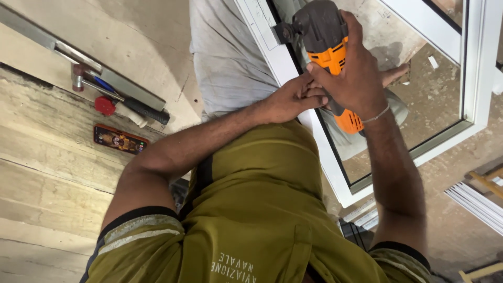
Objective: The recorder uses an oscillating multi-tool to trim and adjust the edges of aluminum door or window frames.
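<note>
Bare concrete floor (141,36) ran beside rough wooden planks (47,173), where a phone (119,139) and hand tools (120,102) lay. A white window frame (325,152) (glazed) crossed the floor. The orange oscillating multi-tool (327,52) sat over its edge, the right hand (353,78) clenched around its body, the left hand (291,98) gripping just below.

Dusty concrete floor (141,36), wood planks (47,173) left.

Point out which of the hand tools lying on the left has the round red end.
The white-handled tool, nearest the phone. The black-handled hammer behind it has a metal head; the blue-handled tool has none.
</note>
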